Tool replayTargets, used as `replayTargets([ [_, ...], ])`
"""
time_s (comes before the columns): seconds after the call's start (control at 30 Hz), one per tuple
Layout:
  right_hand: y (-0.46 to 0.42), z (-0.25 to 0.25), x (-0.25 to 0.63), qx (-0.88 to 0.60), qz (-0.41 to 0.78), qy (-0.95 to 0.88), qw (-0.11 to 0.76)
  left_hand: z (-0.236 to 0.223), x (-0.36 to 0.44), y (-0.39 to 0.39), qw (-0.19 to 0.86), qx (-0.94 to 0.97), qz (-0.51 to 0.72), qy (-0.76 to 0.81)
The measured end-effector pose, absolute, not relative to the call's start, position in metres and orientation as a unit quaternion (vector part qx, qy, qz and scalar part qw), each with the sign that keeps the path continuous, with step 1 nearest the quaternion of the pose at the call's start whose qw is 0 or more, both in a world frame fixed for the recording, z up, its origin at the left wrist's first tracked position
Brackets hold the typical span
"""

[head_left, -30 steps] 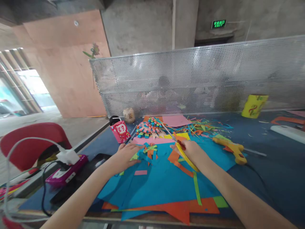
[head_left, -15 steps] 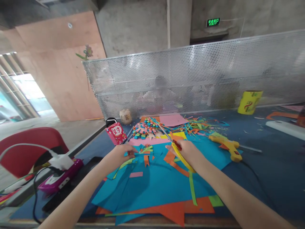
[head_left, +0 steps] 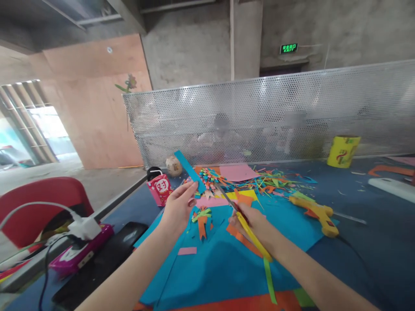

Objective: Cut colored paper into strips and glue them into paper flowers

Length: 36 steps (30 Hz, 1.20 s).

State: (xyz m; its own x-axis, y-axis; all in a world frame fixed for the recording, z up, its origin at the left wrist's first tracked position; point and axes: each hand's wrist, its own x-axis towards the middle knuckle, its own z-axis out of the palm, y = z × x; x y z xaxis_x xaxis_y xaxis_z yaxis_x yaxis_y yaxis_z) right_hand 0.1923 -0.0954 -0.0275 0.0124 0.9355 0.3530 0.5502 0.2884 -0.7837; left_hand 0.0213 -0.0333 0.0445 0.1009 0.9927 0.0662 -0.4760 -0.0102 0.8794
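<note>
A blue paper strip point(head_left: 188, 169) is pinched between the thumb and fingers of my left hand point(head_left: 181, 203), slanting up and to the left. My right hand point(head_left: 254, 220) grips scissors point(head_left: 251, 235) with yellow handles, and their blades point away toward a fringed multicoloured paper bundle point(head_left: 210, 177). Beneath both hands lie large blue sheets point(head_left: 201, 272). On these rest small orange and green paper pieces point(head_left: 202, 220), a pink slip point(head_left: 187, 251) and a green strip point(head_left: 269, 280). How far the blades are apart is hard to make out.
A yellow glue gun point(head_left: 316, 211) with a cord lies at the right. Paper scraps point(head_left: 275, 181) are heaped before the perforated metal screen point(head_left: 259, 116). Leftward are a red packet point(head_left: 158, 185), a black phone-like slab point(head_left: 100, 255) and a purple power strip point(head_left: 81, 255). A yellow roll point(head_left: 343, 151) stands at the back right.
My left hand has risen from the sheets and now holds up the blue strip. The scissors remain in my right hand. The camera view has tilted upward.
</note>
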Motion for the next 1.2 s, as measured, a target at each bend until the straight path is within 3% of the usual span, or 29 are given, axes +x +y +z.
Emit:
replayTargets([
  [0.8,-0.114,-0.009,0.18,-0.639,0.209,-0.649,0.356,0.027,0.043,-0.045,0.617,0.389,0.601,0.328],
  [1.2,-0.115,-0.008,0.174,-0.654,0.202,-0.63,0.368,0.025,0.046,-0.051,0.566,0.406,0.628,0.348],
])
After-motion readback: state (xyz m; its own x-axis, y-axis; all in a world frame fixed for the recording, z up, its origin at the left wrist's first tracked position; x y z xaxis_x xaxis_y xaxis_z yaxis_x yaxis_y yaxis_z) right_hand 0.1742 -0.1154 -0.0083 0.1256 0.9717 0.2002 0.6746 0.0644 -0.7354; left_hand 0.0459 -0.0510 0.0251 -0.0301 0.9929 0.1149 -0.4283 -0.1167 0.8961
